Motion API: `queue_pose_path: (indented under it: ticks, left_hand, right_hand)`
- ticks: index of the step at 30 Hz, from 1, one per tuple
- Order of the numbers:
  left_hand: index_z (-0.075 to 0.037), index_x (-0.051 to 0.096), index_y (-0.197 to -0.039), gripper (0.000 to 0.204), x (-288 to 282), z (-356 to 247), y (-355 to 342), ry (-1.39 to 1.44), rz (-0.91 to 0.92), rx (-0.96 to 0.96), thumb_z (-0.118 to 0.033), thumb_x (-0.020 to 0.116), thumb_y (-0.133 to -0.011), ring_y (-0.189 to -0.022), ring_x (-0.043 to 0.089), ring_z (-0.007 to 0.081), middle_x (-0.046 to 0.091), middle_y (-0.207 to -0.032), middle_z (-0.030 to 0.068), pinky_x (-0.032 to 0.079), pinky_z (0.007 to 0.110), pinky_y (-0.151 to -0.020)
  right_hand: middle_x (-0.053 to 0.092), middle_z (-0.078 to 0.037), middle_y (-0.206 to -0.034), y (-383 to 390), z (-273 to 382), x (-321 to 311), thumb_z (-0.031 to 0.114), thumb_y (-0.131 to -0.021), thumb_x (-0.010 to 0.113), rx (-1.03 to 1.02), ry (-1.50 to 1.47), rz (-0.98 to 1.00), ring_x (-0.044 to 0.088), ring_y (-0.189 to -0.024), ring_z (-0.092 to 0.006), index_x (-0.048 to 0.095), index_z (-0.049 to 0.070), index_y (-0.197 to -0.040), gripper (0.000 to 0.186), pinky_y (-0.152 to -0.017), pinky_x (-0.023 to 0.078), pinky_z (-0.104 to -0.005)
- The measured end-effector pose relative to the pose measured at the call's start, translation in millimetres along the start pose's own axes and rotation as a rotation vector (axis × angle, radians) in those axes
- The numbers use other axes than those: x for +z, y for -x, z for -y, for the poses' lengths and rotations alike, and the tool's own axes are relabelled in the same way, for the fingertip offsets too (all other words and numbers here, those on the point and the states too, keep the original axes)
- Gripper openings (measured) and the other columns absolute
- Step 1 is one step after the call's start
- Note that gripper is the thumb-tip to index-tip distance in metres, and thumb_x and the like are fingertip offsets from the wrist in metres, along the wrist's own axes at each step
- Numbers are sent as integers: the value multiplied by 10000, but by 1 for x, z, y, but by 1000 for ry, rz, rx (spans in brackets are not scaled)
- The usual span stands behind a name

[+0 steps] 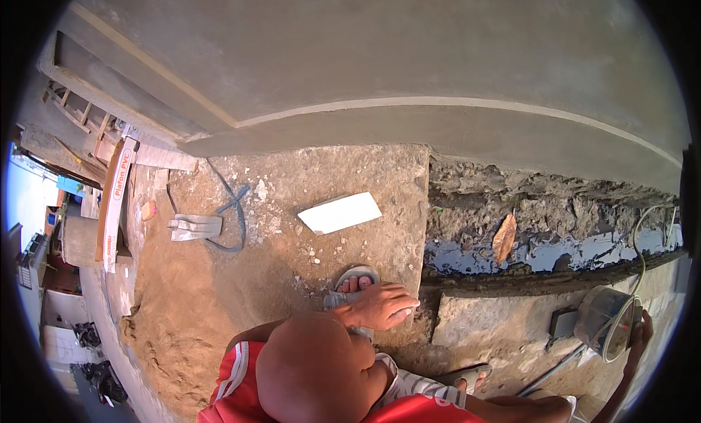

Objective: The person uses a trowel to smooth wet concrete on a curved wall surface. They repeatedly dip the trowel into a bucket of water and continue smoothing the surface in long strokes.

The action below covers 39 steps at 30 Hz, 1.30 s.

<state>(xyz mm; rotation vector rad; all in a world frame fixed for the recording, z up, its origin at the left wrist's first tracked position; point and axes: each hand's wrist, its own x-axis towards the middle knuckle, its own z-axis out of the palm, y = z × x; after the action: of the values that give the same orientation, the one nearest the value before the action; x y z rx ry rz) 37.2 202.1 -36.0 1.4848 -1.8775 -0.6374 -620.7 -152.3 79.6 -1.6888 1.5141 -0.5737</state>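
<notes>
My left hand [383, 306] hangs beside my bent knee [314, 368], above my sandalled left foot [356, 283]. Its fingers are loosely stretched, with no object visible in them. At the far right, my right hand [642, 332] has its fingers at the rim of a dark bucket [600, 317], which is tilted; part of the grip is hidden behind it. In front of my left foot, a white angular slab [340, 213] lies flat on the dusty concrete.
A grey plastered wall [438, 51] rises ahead. To the right runs a muddy trench [467, 256] with dark water and a brown leaf [504, 239]. Leftward are a bent grey metal piece [195, 227], a blue strap [239, 211], sand [182, 328] and a long box [117, 204].
</notes>
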Motion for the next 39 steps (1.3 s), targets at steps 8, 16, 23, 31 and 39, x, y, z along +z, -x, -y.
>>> queue_pose_path:
  ticks: [8,16,23,31,39]
  left_hand:
    - [-26,676,-1100,231,-2,12,-28,-57,263,-56,-114,661,-887,-846,669,363,685,-926,153,545,441,-751]
    - [21,686,-1121,282,4,62,25,-157,383,-158,-124,681,-879,-701,713,217,732,-901,141,571,343,-636]
    - [-44,640,-1308,403,-31,33,-15,8,711,-933,-284,636,-984,-1193,609,335,664,-1260,191,450,419,-1055]
    - [-32,641,-1292,393,-29,29,-38,-26,753,-942,-258,645,-970,-1119,625,311,674,-1204,181,469,402,-991]
    - [-21,643,-1276,384,-28,17,-41,-37,743,-940,-232,654,-956,-1045,641,286,683,-1147,171,489,386,-927]
  right_hand:
    - [604,-86,-1369,217,-86,-40,296,-1023,601,119,-364,-403,588,-1224,-167,482,30,-1473,536,-1055,452,-336]
    - [706,-65,-1105,287,-35,-6,114,-972,617,457,-566,-775,661,-935,-108,631,0,-1271,321,-816,539,-270]
    - [702,-64,-1067,343,-98,58,67,-961,606,606,-875,-938,665,-908,-119,652,12,-1217,266,-772,557,-288]
    - [683,-88,-1035,311,-170,141,46,-973,578,651,-1186,-1219,668,-840,-144,594,-18,-1223,258,-665,567,-282]
    - [664,-85,-1078,281,-185,157,57,-996,558,674,-1215,-1259,665,-905,-154,544,10,-1277,285,-735,595,-321]
